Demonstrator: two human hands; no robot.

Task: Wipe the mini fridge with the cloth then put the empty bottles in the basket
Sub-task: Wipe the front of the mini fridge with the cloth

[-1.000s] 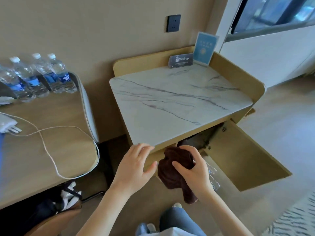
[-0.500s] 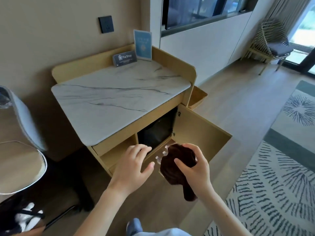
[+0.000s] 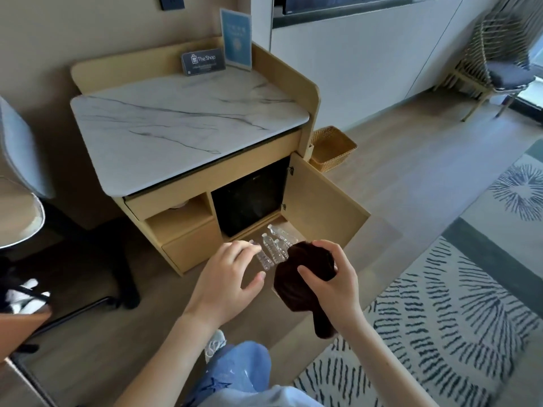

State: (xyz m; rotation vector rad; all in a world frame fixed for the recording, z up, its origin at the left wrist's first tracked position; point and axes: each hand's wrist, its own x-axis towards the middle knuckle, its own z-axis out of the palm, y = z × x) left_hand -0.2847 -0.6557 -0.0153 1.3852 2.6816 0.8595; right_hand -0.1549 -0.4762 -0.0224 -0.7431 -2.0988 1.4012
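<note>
A: Now, the hands?
B: Right hand (image 3: 332,286) bunched round the dark brown cloth (image 3: 302,277), thumb across the front, probably gathering it into a pad for wiping. Left hand (image 3: 226,277) loose, fingers spread, holding nothing.
A: And the mini fridge (image 3: 249,201)?
B: Black, door shut, in the cabinet's right bay under the marble worktop (image 3: 182,124). Cabinet door (image 3: 320,207) swung open rightward, likely for access.
A: Bottles, basket?
B: Clear empty bottles (image 3: 273,245) lying side by side just near of the fridge. None yet in the wicker basket (image 3: 332,148), far right beside the cabinet.
</note>
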